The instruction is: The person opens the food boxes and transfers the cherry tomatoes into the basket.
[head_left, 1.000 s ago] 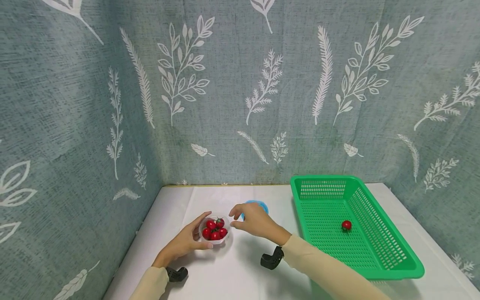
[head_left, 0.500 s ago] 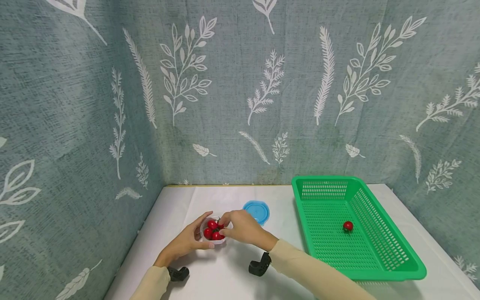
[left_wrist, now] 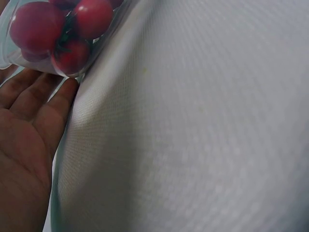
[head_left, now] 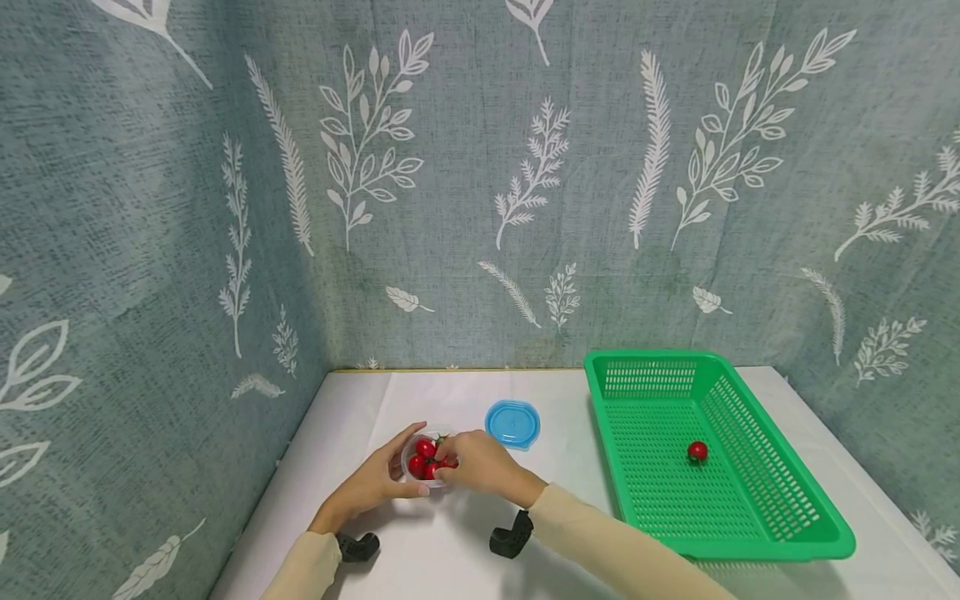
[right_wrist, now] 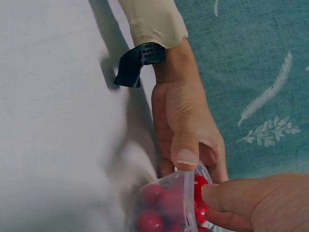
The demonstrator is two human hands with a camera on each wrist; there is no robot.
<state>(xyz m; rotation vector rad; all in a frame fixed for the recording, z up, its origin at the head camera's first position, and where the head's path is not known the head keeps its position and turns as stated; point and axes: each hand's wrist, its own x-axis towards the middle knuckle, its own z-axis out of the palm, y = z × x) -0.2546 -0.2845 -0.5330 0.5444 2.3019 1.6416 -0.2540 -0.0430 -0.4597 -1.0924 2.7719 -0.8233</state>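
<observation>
A small clear plastic container (head_left: 410, 475) with several red cherry tomatoes (head_left: 426, 448) stands on the white-covered table. My left hand (head_left: 367, 482) holds it from the left, thumb at the near side and fingers round the far side. In the left wrist view, the fingers of the left hand (left_wrist: 29, 121) lie against the container's wall (left_wrist: 19, 60). My right hand (head_left: 483, 462) reaches into the container from the right, its thumb and fingertips at a tomato. In the right wrist view, the right thumb (right_wrist: 227, 195) is beside the red tomatoes (right_wrist: 200, 212); the grip is partly hidden.
A blue lid (head_left: 513, 423) lies on the table behind the right hand. To the right stands a green plastic basket (head_left: 611, 450), with one tomato (head_left: 697, 452) inside. Patterned grey-green fabric (head_left: 465, 183) closes off the back and sides.
My right hand has come left from beside the container and lowered its fingers onto the tomatoes, uncovering the blue lid. The left hand has stayed on the container.
</observation>
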